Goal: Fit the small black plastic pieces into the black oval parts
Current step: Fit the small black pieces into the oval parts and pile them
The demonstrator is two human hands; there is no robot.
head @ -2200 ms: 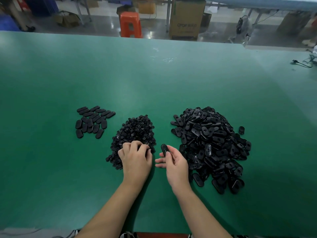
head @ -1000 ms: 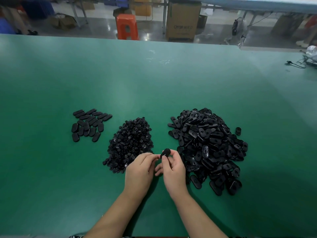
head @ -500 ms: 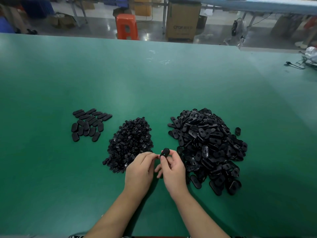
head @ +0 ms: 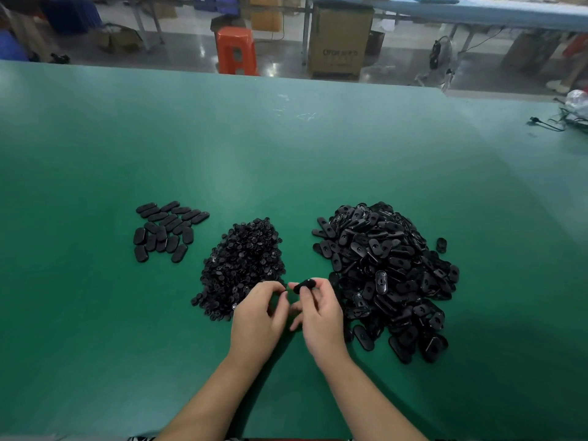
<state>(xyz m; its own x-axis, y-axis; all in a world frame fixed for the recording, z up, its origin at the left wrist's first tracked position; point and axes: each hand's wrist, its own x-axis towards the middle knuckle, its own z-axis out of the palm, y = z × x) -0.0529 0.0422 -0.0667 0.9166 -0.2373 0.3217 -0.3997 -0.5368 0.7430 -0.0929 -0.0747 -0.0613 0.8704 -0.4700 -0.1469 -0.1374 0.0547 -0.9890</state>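
Since half a second ago: hands parted slightly, a small gap opened between left fingertips and the oval; piles unmoved.

Head view. Right hand [head: 321,316] at 6 o'clock on the table [head: 286,160], thumb and forefinger curled in a pinch on one oval [head: 304,285], held just off the surface, tilted. Left hand [head: 259,316] just beside it at 9 o'clock, fingers curled inward, tips drawn together near the oval's left end; probably pinching a small piece, but nothing visible between the fingertips, so cannot tell. Small-piece pile [head: 243,265] at 11 o'clock of the hands, touching the left knuckles' far side. Oval pile [head: 388,275] at 2 o'clock, close against the right hand. Finished group [head: 167,230] at 10 o'clock, well apart, laid flat in rough rows. Stray oval [head: 441,244] at 3 o'clock of the big pile's top. Beyond the table's far edge at 12 o'clock: stool [head: 236,49], carton [head: 340,43].

Judged stage: aligning piece to the oval's hole, early in the batch, most ovals unfitted.

Risks: piece tiny and black on black, easily misaligned or pressed in crooked, seating only partly; a loose pinch could drop it into the nearby pile and cost the orientation; right wrist close enough to the oval pile to nudge parts across the mat.
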